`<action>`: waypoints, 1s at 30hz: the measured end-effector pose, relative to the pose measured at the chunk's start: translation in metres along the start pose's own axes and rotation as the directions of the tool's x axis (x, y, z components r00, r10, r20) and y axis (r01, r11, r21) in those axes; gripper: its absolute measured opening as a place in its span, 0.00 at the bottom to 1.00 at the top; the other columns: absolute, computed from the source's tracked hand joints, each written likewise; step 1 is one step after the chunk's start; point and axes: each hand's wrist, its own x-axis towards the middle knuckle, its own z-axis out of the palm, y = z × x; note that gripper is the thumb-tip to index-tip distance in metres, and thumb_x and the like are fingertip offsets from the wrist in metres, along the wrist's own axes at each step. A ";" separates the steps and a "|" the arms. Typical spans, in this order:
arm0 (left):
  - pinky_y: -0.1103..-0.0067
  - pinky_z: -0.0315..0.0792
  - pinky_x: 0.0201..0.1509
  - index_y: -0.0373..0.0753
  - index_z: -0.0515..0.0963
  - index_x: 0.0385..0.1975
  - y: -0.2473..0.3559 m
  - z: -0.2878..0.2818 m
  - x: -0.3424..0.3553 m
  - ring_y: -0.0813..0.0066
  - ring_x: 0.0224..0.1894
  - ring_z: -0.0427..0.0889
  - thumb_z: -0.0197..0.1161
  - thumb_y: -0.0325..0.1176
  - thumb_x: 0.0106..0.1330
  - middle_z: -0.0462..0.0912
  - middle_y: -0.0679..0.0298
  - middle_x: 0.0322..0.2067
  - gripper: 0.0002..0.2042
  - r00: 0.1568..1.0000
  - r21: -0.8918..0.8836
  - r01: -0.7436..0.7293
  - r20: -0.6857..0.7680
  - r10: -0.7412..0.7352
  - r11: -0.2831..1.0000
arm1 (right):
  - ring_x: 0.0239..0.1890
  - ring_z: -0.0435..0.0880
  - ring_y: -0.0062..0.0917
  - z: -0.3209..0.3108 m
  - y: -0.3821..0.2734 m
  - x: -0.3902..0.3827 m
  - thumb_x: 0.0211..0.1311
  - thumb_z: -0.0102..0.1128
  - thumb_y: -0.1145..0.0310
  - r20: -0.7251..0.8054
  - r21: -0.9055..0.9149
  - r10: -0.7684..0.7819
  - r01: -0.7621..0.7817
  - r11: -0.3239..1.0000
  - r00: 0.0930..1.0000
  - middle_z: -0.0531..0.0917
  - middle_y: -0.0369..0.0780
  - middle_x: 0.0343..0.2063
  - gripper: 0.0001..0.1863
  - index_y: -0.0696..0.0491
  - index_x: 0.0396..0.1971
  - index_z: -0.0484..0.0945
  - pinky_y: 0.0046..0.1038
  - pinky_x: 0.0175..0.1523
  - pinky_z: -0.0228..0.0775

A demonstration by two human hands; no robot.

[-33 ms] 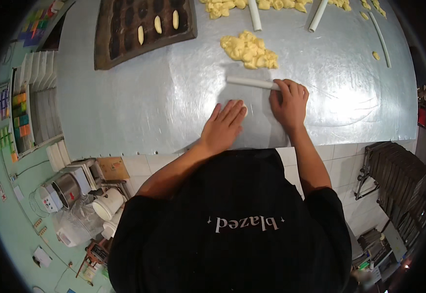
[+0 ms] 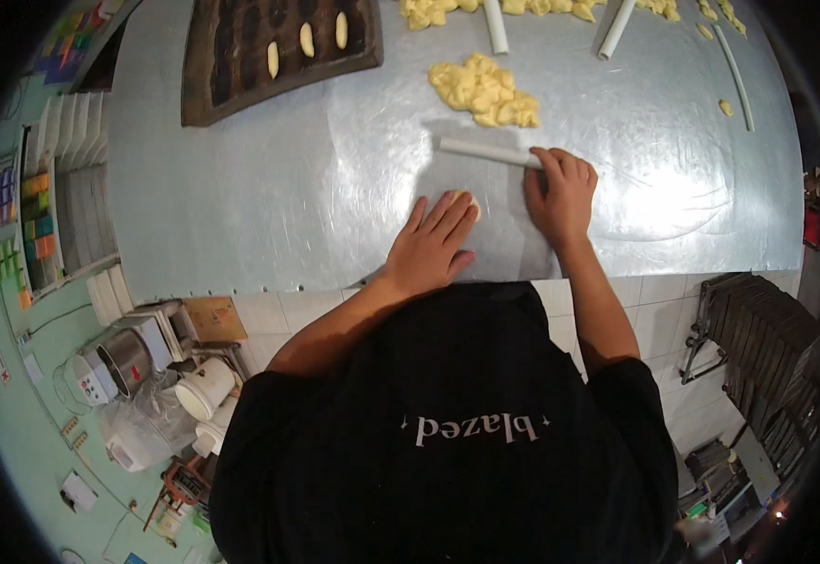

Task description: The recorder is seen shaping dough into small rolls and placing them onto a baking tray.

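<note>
My left hand (image 2: 430,242) lies flat on the metal table with its fingers extended and the thumb out to the side. Under its fingertips is a small pale piece of dough (image 2: 476,208), mostly covered. To the right, my right hand (image 2: 565,199) is wrapped round one end of a thin white rolling pin (image 2: 487,151), which points leftward across the table. Just beyond the pin sits a heap of small yellow dough pieces (image 2: 485,91).
A dark moulded baking tray (image 2: 283,89) at the far left holds three finger-shaped dough pieces (image 2: 307,40). Along the far side are more yellow dough (image 2: 551,7) and white rods (image 2: 616,28). Stacked dark trays (image 2: 772,329) stand right of the table; white buckets (image 2: 205,390) stand lower left.
My left thumb has spread outward, and a bit more of the dough shows at the fingertips. My right hand keeps its grip on the rolling pin.
</note>
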 end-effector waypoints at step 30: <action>0.50 0.46 0.71 0.35 0.60 0.68 -0.053 0.014 0.013 0.44 0.72 0.51 0.54 0.48 0.67 0.52 0.45 0.70 0.33 1.000 0.399 -0.023 0.022 0.016 0.917 | 0.72 0.54 0.46 0.019 -0.060 -0.028 0.60 0.53 0.39 0.132 -0.266 0.004 0.032 0.963 0.991 0.54 0.51 0.71 0.42 0.46 0.70 0.59 0.64 0.68 0.37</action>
